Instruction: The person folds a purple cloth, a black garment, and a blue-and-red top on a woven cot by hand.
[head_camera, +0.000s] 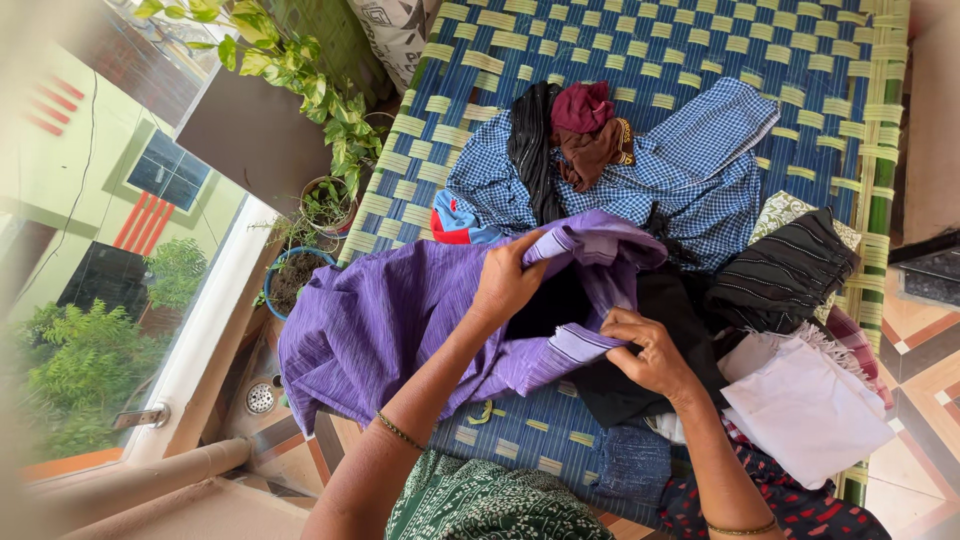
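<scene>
A large purple cloth (390, 315) lies spread over the near left part of a blue and yellow woven cot (620, 50). My left hand (505, 285) grips its upper folded edge. My right hand (650, 350) pinches the cloth's lower edge, over a black garment (640, 385). Between my hands the purple cloth gapes open, showing dark fabric inside.
A blue checked cloth (690, 165), a maroon and brown bundle (590, 130), a black striped cloth (785, 270) and a white cloth (805, 405) lie piled on the cot. Potted plants (325, 205) stand at the left by a window. Tiled floor (925, 340) at right.
</scene>
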